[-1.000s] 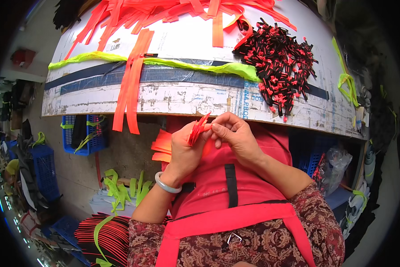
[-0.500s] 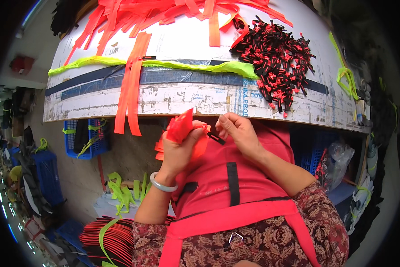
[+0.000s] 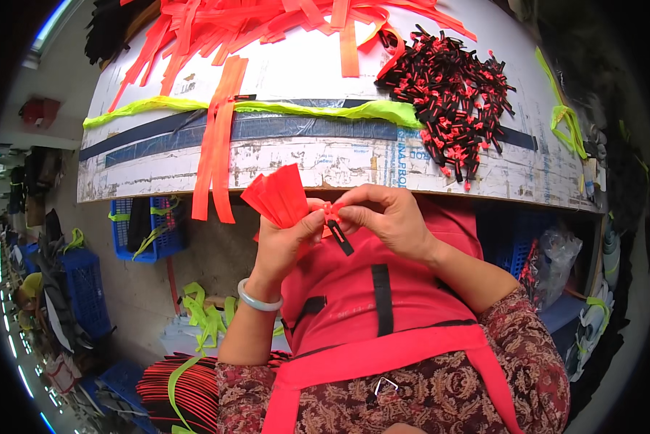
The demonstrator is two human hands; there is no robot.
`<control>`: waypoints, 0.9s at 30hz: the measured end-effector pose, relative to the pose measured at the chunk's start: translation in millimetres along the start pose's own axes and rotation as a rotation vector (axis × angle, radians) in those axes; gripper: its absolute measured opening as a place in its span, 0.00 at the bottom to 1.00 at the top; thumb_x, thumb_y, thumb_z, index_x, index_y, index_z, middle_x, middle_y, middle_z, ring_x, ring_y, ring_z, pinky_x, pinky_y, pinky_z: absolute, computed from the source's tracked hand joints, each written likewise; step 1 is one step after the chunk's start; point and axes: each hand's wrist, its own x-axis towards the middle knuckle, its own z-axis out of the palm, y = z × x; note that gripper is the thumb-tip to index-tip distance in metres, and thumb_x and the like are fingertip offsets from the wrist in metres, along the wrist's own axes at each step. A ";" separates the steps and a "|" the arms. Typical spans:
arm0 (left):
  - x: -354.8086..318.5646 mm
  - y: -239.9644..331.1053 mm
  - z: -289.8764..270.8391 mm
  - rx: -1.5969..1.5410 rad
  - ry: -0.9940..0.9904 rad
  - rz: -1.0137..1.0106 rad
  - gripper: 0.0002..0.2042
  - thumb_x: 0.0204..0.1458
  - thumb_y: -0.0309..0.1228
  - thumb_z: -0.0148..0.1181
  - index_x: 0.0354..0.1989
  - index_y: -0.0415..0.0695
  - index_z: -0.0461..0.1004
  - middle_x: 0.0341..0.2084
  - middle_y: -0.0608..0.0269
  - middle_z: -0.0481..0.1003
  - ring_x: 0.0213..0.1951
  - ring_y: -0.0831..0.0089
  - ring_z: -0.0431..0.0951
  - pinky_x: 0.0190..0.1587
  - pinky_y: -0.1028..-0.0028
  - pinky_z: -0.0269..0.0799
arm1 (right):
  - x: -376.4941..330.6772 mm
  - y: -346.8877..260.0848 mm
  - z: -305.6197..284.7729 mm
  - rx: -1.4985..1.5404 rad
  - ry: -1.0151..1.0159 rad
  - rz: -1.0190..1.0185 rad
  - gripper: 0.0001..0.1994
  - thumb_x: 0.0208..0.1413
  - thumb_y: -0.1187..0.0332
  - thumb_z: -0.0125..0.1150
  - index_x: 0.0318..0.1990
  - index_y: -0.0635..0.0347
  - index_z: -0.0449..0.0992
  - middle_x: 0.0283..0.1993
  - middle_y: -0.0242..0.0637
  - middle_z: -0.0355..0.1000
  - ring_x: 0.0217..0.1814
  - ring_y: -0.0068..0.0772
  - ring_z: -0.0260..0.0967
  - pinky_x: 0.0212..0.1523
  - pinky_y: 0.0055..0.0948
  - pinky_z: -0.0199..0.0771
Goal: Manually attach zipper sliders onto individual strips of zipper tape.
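Note:
Just in front of the table's near edge, my left hand (image 3: pixel 285 242) is closed around an orange-red fabric tape (image 3: pixel 280 197), folded in layers that fan out above the fist. Close against it, my right hand (image 3: pixel 398 226) pinches at the red end of a small black zipper pull (image 3: pixel 340 237). The pull's black tab hangs down between the two hands. Fingertips cover much of the place where tape and pull meet, so I cannot tell whether they are joined. Similar black and red zipper pulls (image 3: pixel 455 101) lie heaped at the table's right.
Orange-red strips (image 3: pixel 267 22) cover the back of the white table (image 3: pixel 289 170), and two strips (image 3: pixel 213 152) hang over its near edge. A yellow-green band (image 3: pixel 325 111) runs across it. Below stand blue baskets (image 3: pixel 147 235), with a clear plastic bag (image 3: pixel 558 260) at the right.
My right hand has moved left, up to my left hand, and now pinches beside the pull. The pull's tab has swung to point more downward. The tape bundle has tilted and fanned out leftward.

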 end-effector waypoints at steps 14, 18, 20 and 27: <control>-1.0 4.0 -7.7 -0.032 -0.061 -0.061 0.09 0.54 0.25 0.62 0.42 0.35 0.75 0.26 0.62 0.77 0.24 0.78 0.75 0.25 0.81 0.70 | -3.1 -7.1 3.3 0.044 -0.032 0.191 0.07 0.59 0.73 0.60 0.39 0.69 0.75 0.33 0.37 0.76 0.32 0.22 0.75 0.35 0.20 0.78; -1.1 10.1 -7.0 0.032 -0.081 -0.083 0.09 0.54 0.27 0.63 0.40 0.36 0.76 0.24 0.64 0.77 0.22 0.80 0.75 0.23 0.81 0.69 | 1.1 -7.9 -3.4 -0.002 -0.118 0.211 0.07 0.58 0.72 0.61 0.38 0.68 0.75 0.32 0.36 0.76 0.29 0.21 0.74 0.33 0.20 0.78; -0.8 11.4 -6.0 0.044 -0.099 -0.096 0.09 0.54 0.27 0.63 0.40 0.36 0.76 0.23 0.64 0.76 0.22 0.80 0.75 0.23 0.82 0.68 | 2.4 -6.0 -4.1 -0.039 -0.151 0.234 0.07 0.58 0.72 0.61 0.38 0.68 0.76 0.31 0.36 0.76 0.28 0.21 0.73 0.32 0.20 0.77; -0.2 8.0 -11.0 0.073 -0.110 -0.083 0.09 0.54 0.28 0.62 0.40 0.36 0.76 0.21 0.63 0.75 0.20 0.78 0.74 0.21 0.81 0.66 | 0.9 -3.3 2.9 0.067 -0.019 0.128 0.06 0.58 0.72 0.60 0.37 0.67 0.76 0.31 0.36 0.76 0.28 0.21 0.74 0.32 0.21 0.78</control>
